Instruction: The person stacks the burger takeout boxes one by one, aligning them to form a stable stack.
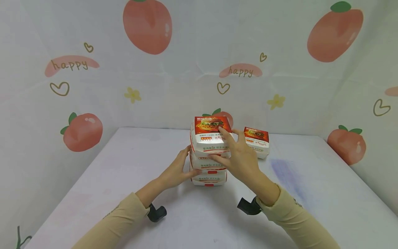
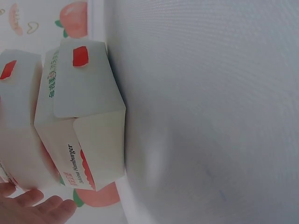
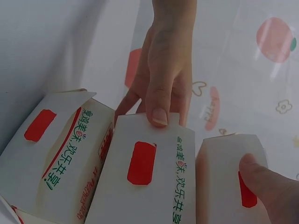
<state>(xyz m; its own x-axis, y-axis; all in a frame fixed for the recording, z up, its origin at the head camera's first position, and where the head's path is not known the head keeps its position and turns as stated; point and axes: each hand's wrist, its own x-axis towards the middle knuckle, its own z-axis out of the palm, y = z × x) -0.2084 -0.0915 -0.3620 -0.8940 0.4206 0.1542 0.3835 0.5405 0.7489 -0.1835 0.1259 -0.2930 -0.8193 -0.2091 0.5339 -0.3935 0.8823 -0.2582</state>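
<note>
Three white hamburger boxes stand stacked in the head view. The top burger box has a burger picture on its lid. My right hand grips it, thumb on the front and fingers over the right side and lid. The middle burger box is held by my left hand, its thumb on the front and fingers along the left side. Beneath them, the bottom burger box rests on the table, touched by neither hand. In the left wrist view, part of my left hand's fingers shows at the lower left.
Another burger box stands on the white table, behind and right of the stack. A cloth backdrop with fruit prints hangs behind the table. Black wrist-worn pieces stick out below both sleeves.
</note>
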